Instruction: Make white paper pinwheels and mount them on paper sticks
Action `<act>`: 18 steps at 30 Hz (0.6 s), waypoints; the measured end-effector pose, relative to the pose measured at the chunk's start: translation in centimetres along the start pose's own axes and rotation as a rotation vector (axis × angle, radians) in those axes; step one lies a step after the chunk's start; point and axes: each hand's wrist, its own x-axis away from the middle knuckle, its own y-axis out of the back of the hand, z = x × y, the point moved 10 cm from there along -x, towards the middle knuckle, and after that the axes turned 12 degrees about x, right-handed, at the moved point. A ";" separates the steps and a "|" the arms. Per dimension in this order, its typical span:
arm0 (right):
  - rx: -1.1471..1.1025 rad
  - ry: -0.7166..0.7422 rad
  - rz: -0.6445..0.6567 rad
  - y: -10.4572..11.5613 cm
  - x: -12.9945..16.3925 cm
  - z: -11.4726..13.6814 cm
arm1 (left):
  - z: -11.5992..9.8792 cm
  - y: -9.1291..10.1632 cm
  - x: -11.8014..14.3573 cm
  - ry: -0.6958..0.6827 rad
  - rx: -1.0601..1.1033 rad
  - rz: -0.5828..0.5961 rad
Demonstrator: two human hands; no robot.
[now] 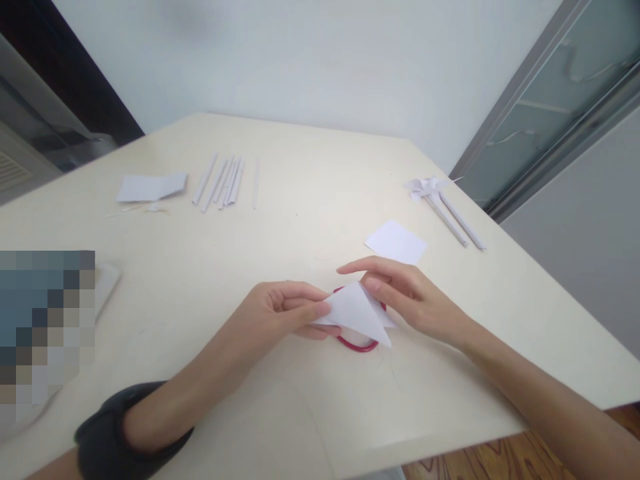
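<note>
Left-hand fingers [309, 316] pinch one folded white paper triangle [353, 308] at lower centre of the frame. Right-hand fingers [389, 295] curl loosely at its right edge; whether they grip it, I cannot tell. One red loop [359, 348] is partly hidden beneath. On the cream worktop [320, 220] lie one square sheet [397, 241], half-right; two rolled-paper sticks [451, 223] with curled paper heads [427, 187], upper right; one creased sheet [150, 188], several overlapping paper tubes [205, 179] and one thin strip [257, 183], upper left. Pixelation covers the left edge.
</note>
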 end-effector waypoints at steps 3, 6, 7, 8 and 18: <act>-0.117 -0.051 0.037 -0.2 0.0 -0.6 | -0.5 1.2 -0.1 -0.052 -0.009 -0.096; -0.177 -0.108 0.058 -0.8 0.0 -1.3 | -1.3 1.5 0.0 -0.086 -0.030 -0.148; -0.169 -0.120 0.042 -0.8 0.0 -1.5 | -1.4 1.6 0.1 -0.086 -0.041 -0.163; -0.163 -0.129 0.025 -0.7 0.0 -1.6 | -1.4 1.5 0.2 -0.074 -0.052 -0.170; 0.139 -0.036 0.086 -2.0 0.3 -0.4 | -1.5 -0.6 0.5 -0.157 -0.177 -0.008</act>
